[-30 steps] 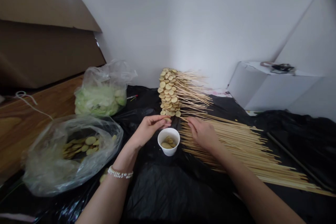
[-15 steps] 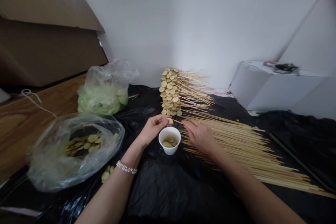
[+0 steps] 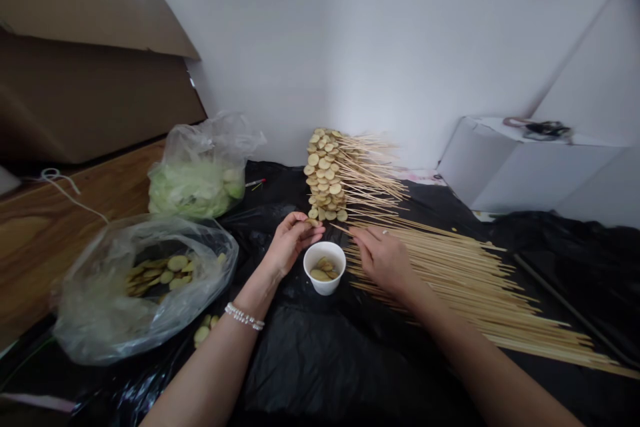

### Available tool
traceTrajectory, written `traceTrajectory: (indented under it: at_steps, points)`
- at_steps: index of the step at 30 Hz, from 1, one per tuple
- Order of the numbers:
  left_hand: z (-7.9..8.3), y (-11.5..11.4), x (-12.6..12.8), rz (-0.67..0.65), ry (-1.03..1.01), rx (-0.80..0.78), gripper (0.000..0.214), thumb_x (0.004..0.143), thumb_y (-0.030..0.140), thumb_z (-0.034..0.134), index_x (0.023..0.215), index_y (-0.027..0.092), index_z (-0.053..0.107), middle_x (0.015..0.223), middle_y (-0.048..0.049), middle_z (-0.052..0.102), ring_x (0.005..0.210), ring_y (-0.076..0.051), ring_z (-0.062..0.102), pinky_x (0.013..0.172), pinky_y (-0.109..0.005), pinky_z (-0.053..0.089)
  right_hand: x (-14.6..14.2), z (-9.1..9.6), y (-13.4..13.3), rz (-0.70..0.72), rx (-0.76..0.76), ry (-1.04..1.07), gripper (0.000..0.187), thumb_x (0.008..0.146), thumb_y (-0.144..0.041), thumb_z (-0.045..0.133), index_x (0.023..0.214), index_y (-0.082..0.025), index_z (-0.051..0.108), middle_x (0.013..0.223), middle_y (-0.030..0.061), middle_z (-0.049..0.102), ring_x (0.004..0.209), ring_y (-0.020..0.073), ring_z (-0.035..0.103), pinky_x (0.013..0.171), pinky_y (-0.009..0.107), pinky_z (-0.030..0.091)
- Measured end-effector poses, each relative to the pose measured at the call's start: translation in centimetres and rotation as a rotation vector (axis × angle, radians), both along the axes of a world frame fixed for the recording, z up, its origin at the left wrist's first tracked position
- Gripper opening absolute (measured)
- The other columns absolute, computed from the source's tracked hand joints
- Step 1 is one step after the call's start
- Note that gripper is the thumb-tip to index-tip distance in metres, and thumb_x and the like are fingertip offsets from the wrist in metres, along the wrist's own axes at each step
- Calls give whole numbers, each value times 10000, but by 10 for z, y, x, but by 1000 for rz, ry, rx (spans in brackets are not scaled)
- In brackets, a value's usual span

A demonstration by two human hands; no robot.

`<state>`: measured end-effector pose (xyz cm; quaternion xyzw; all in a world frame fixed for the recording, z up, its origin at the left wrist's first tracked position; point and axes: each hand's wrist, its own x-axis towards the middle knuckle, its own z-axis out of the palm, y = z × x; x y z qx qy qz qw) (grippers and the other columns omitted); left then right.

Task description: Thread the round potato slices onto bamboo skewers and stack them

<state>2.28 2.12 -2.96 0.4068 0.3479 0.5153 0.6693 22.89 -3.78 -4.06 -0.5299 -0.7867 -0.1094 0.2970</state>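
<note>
My left hand [image 3: 291,241] pinches a potato slice [image 3: 312,221] just beyond a white cup [image 3: 325,285], its fingers closed on the slice's edge. Opposite it, my right hand [image 3: 383,257] grips a thin wooden skewer [image 3: 342,229], whose tip points left toward the slice. A small gap seems to lie between tip and slice. More slices rest inside the cup. Behind the hands stands a pile of skewered potato slices [image 3: 326,173], sticks pointing right. Bare skewers [image 3: 465,287] lie spread beneath and beyond my right forearm.
An open clear bag [image 3: 85,307] of slices lies at left, with a few loose slices [image 3: 202,335] beside it. Behind it sits a tied bag of pale green pieces [image 3: 193,183]. Black plastic sheeting [image 3: 310,367] covers the surface. A white box [image 3: 520,167] stands at right.
The slice in my left hand has turned from showing its pale face to nearly edge-on. My right hand has drawn slightly right with the skewer, whose tip has moved away from the slice.
</note>
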Motion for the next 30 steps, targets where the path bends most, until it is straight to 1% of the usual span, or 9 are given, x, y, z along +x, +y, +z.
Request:
traceTrajectory:
  at_steps: [2,4,8,11,15,19,22,26,30]
  points:
    - [-2,0,1,-5,34,8,247,688,184,700,862,182,525,766,-4,677,707,-127,669,708,-257,529,0,1,-1,8,-3,-4,315,938,-189,392,1156,-182,618,1003,88,664,924,185,593,815,278,444]
    - [-3,0,1,-20,55,17,237,691,195,700,892,177,575,744,14,652,660,-100,640,669,-227,518,-1,1,-1,17,-19,-24,333,936,-180,384,1186,-175,605,1022,92,664,937,187,591,822,280,447]
    - [-2,-1,2,-45,53,1,331,690,185,708,1014,169,639,757,9,636,687,-102,630,689,-229,521,0,0,-2,41,-65,-64,375,937,-169,372,1260,-178,562,1034,84,664,880,168,605,771,260,456]
    - [-1,-2,3,-64,23,-5,413,677,164,742,1077,157,642,753,8,633,660,-88,617,662,-202,510,0,0,-2,32,-83,-96,383,942,-180,373,1279,-203,554,983,71,670,806,154,606,696,244,445]
    - [0,-4,4,-99,-29,-38,469,677,153,768,1126,153,635,755,-5,652,670,-89,624,675,-194,505,-1,1,-3,20,-67,-127,381,936,-174,384,1269,-208,566,926,61,667,767,150,600,643,242,420]
    - [1,-5,5,-103,-55,-91,341,655,144,789,978,112,685,772,-36,679,659,-91,622,654,-189,501,-2,2,-4,19,-52,-134,378,917,-153,412,1253,-196,579,898,53,663,736,148,596,611,251,404]
    - [1,-5,5,-96,-54,-106,280,638,160,805,889,109,694,744,-38,683,642,-95,621,625,-187,497,-2,1,-4,20,-41,-132,381,907,-149,422,1251,-195,580,906,54,663,731,148,593,599,254,399]
    - [0,-4,5,-68,-65,-116,281,600,167,830,841,113,695,725,-36,689,625,-93,619,617,-184,500,-1,0,-4,25,-27,-130,388,897,-138,429,1250,-196,579,902,46,662,724,153,592,588,263,390]
    - [-1,-3,4,-54,-61,-131,293,584,163,839,835,107,699,730,-47,699,628,-96,628,616,-180,507,-1,0,-3,7,-25,-131,389,890,-129,436,1244,-195,585,884,47,665,711,154,592,587,264,381]
